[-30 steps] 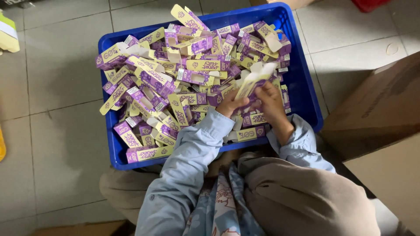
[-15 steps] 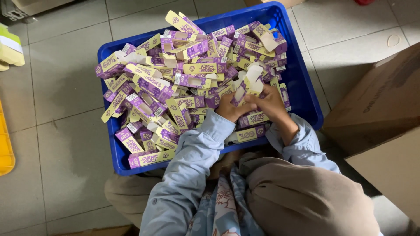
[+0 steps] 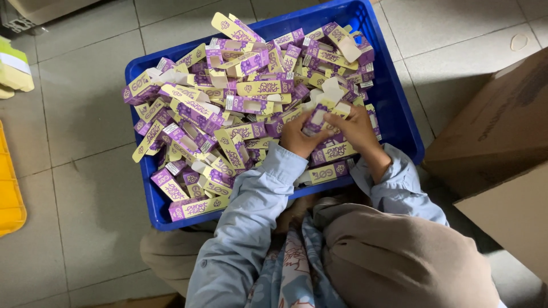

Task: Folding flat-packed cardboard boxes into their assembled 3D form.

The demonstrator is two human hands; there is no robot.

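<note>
From the head camera, the floor [image 3: 85,102] is large pale grey tiles with thin dark joints, dull and a little scuffed. A blue plastic crate [image 3: 402,122] sits on it, rectangular with smooth moulded walls, heaped with small flat cardboard cartons [image 3: 228,114] printed in purple and pale yellow, many with open flaps showing white card inside.

Both hands meet over the near right part of the heap. The left hand [image 3: 297,137] and the right hand [image 3: 357,126] have their fingers [image 3: 337,117] curled shut around one purple carton [image 3: 315,120], its white flaps sticking up just beyond the fingertips. Light blue sleeves [image 3: 257,199] run back from the wrists, soft woven cloth, with a brown garment [image 3: 399,262] below.

To the right of the fingers, well apart, stands a brown corrugated cardboard box [image 3: 496,131]. Far to their left lies a yellow plastic tray [image 3: 11,194] at the frame edge, and beyond it a yellow-green object [image 3: 14,68].
</note>
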